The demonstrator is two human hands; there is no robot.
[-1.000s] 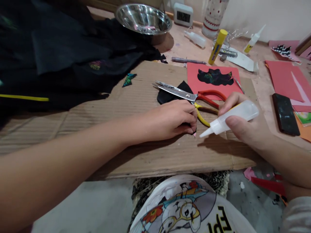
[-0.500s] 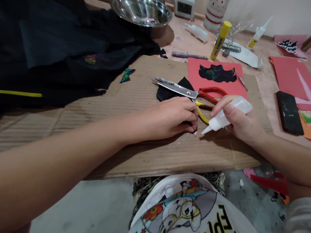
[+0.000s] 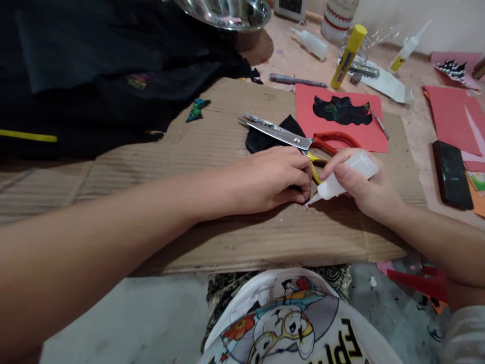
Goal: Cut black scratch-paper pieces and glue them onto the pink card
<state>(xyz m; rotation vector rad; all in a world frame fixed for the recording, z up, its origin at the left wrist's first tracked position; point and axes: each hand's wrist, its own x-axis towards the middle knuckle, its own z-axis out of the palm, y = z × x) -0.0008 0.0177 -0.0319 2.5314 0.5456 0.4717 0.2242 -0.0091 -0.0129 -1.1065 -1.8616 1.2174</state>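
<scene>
Left hand (image 3: 273, 179) is curling shut, pinning a small paper scrap (image 3: 305, 203) to the cardboard (image 3: 227, 237). Right hand (image 3: 369, 189) is gripping a glue bottle (image 3: 346, 177) mid-body, its nozzle touching the scrap. The bottle is probably light and squeezable, the scrap flimsy.

White cartoon-print shirt (image 3: 295, 323), pale sleeve (image 3: 464, 336)

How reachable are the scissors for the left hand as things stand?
Probably yes. The scissors lie on the cardboard just beyond the left hand, blades uncovered. The right hand, holding the glue bottle, overlaps the yellow handle, so the handles look harder to grab.
</scene>
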